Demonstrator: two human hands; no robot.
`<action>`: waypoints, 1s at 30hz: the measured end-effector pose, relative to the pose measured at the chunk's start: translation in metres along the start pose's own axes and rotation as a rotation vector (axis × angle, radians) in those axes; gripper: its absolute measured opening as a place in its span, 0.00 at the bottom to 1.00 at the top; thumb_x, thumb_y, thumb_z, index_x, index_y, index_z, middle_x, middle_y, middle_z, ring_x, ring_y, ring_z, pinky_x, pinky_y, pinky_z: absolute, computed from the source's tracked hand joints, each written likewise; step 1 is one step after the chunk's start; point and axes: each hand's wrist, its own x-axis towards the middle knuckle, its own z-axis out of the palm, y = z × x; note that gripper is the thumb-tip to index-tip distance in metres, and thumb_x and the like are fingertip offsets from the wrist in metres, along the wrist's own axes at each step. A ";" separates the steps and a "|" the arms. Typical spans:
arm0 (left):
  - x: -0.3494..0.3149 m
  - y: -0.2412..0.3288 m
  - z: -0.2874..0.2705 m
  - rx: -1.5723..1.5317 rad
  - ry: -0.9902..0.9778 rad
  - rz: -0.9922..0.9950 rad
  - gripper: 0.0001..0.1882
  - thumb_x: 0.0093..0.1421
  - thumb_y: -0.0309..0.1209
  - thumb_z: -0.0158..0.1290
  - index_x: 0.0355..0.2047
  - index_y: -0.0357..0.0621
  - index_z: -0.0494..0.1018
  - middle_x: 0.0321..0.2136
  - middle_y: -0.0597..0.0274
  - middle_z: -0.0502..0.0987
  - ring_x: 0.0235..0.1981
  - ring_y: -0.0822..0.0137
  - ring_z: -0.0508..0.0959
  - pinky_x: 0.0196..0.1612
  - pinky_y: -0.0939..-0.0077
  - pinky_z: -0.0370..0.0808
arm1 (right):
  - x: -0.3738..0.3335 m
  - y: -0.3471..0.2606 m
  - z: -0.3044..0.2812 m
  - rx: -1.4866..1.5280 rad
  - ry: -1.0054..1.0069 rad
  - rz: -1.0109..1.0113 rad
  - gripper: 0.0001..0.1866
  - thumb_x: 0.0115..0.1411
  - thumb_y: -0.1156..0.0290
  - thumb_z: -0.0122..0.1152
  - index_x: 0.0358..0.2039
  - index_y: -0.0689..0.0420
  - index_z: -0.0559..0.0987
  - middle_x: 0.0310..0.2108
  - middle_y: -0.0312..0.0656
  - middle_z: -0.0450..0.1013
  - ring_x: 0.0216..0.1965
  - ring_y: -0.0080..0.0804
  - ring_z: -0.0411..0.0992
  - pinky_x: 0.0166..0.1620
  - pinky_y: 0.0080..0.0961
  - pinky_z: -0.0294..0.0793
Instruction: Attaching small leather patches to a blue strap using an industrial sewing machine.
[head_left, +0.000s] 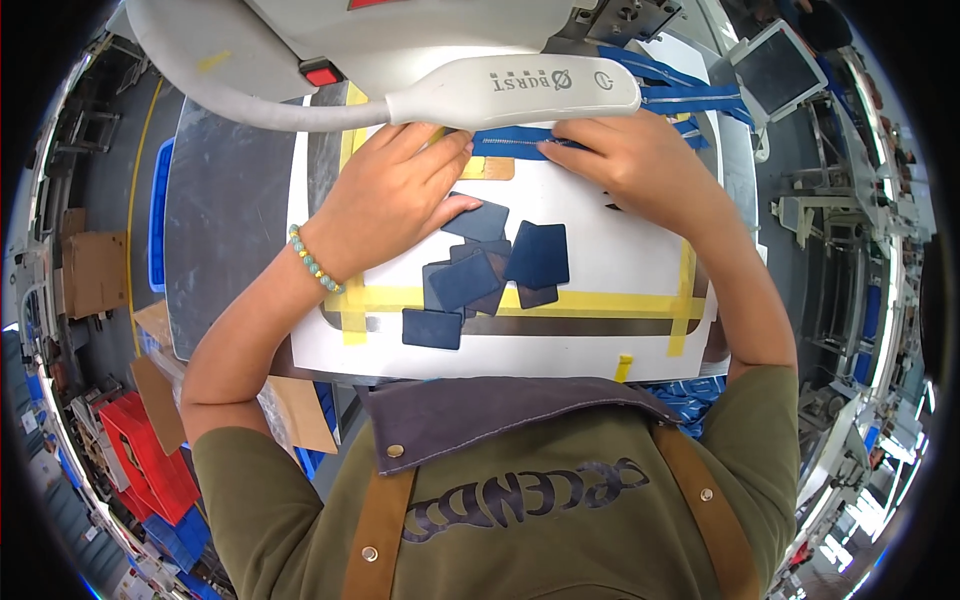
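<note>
A blue zipper (512, 141) with metal teeth lies across the work surface, between my two hands and just below a white lamp head. My left hand (395, 190) rests palm down with its fingers stretched out, fingertips at the zipper's left end and thumb apart. My right hand (635, 165) has its thumb and forefinger closed on the zipper's right part; its other fingers are partly hidden under the lamp. Several dark blue patches (467, 281) lie overlapping in a loose pile nearer me. One patch (478, 217) is next to my left thumb.
A white lamp head (515, 88) on a bendable arm hangs over my fingers. More blue zippers (695, 98) lie at the far right. Yellow tape (600, 306) crosses the white sheet (480, 358). A machine with a red switch (321, 73) stands behind; a small screen (780, 70) is at right.
</note>
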 end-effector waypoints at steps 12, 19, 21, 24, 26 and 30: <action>-0.001 0.005 0.003 0.107 0.035 0.024 0.21 0.54 0.36 0.68 0.43 0.32 0.81 0.46 0.59 0.82 0.49 0.63 0.76 0.50 0.69 0.77 | 0.039 0.004 0.019 0.432 0.258 0.540 0.24 0.68 0.66 0.63 0.63 0.55 0.77 0.54 0.46 0.80 0.52 0.44 0.78 0.57 0.32 0.77; -0.009 0.002 0.008 -0.020 -0.037 -0.062 0.20 0.56 0.31 0.67 0.47 0.34 0.82 0.52 0.58 0.82 0.49 0.62 0.80 0.50 0.69 0.80 | 0.038 0.001 0.017 1.083 0.308 0.705 0.26 0.67 0.74 0.58 0.66 0.57 0.73 0.55 0.41 0.80 0.55 0.30 0.78 0.58 0.28 0.76; -0.008 0.002 0.009 -0.034 -0.023 -0.054 0.19 0.56 0.29 0.67 0.46 0.34 0.82 0.51 0.57 0.82 0.47 0.62 0.81 0.49 0.68 0.81 | 0.022 0.004 0.010 1.084 0.215 0.768 0.23 0.67 0.75 0.57 0.63 0.57 0.75 0.54 0.39 0.81 0.54 0.27 0.78 0.57 0.27 0.76; -0.005 0.000 0.013 0.003 0.063 -0.007 0.17 0.56 0.33 0.66 0.42 0.34 0.81 0.45 0.61 0.81 0.42 0.64 0.77 0.42 0.72 0.81 | 0.003 0.006 0.015 1.533 -0.063 0.589 0.20 0.64 0.79 0.57 0.56 0.57 0.80 0.52 0.39 0.81 0.52 0.30 0.79 0.55 0.29 0.77; -0.007 -0.001 0.013 0.003 0.061 -0.016 0.17 0.57 0.33 0.66 0.42 0.34 0.81 0.45 0.61 0.81 0.42 0.64 0.77 0.42 0.72 0.81 | 0.007 -0.006 0.016 0.502 0.092 0.259 0.19 0.59 0.81 0.60 0.51 0.55 0.84 0.51 0.39 0.81 0.52 0.37 0.79 0.54 0.34 0.77; -0.005 0.000 0.013 -0.033 0.062 -0.029 0.17 0.58 0.33 0.66 0.43 0.34 0.81 0.45 0.62 0.80 0.42 0.65 0.77 0.42 0.73 0.81 | 0.013 -0.020 0.033 0.311 0.158 0.099 0.19 0.56 0.79 0.66 0.49 0.56 0.85 0.51 0.38 0.81 0.53 0.39 0.78 0.55 0.38 0.78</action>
